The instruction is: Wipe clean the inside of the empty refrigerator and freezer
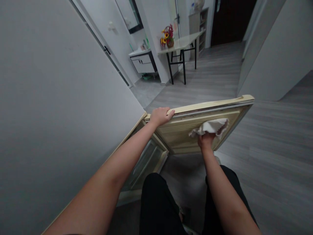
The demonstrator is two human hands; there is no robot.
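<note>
A cream fridge door (181, 143) stands swung out from its cabinet, its inner face toward me. My left hand (160, 116) is closed over the door's top edge near the hinge side, thumb lying along the rim. Lower and to the right, my right hand (207, 138) presses a white cloth (215, 125) against the ribbed inner panel. The cloth covers most of those fingers. A grey seal (210, 108) runs along under the door's top rim. Left of the door, the fridge compartment (149, 156) is partly hidden behind my left forearm.
The fridge's pale side or top panel (73, 98) fills the left. My knees (156, 195) are close below the door. Beyond it, wood-look floor (269, 156) leads to a narrow table (186, 41) with a flower basket (168, 37), a washbasin cabinet (143, 62) and a dark door (232, 21).
</note>
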